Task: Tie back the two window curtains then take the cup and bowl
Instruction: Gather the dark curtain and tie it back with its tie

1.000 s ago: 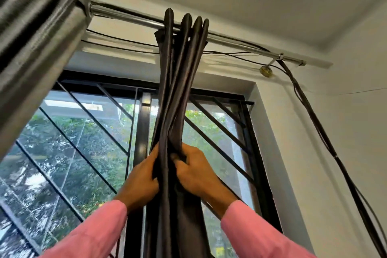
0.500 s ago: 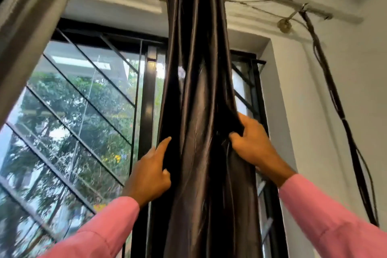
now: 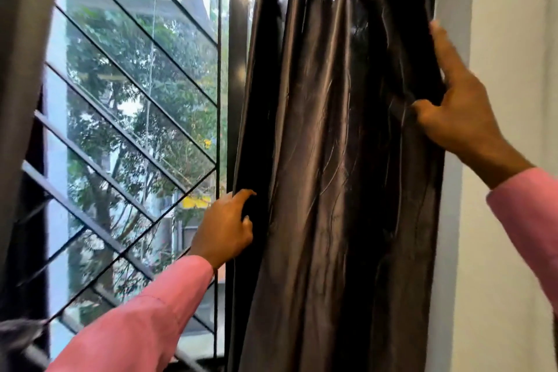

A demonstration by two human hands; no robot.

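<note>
A dark shiny curtain (image 3: 332, 160) hangs in loose folds over the right half of the window. My right hand (image 3: 459, 106) pinches its right edge between thumb and fingers, high up near the wall. My left hand (image 3: 225, 229) is lower, its fingers curled round the curtain's left edge. A second grey curtain (image 3: 21, 69) hangs bunched at the far left. No cup or bowl is in view.
A window with a black diagonal metal grille (image 3: 136, 100) fills the left and middle, with trees outside. A black vertical frame post (image 3: 238, 54) stands just left of the dark curtain. A white wall (image 3: 510, 100) runs down the right side.
The curtain was bunched between both hands; my right hand has pulled its right edge out towards the wall, spreading the fabric. The view has dropped below the rod.
</note>
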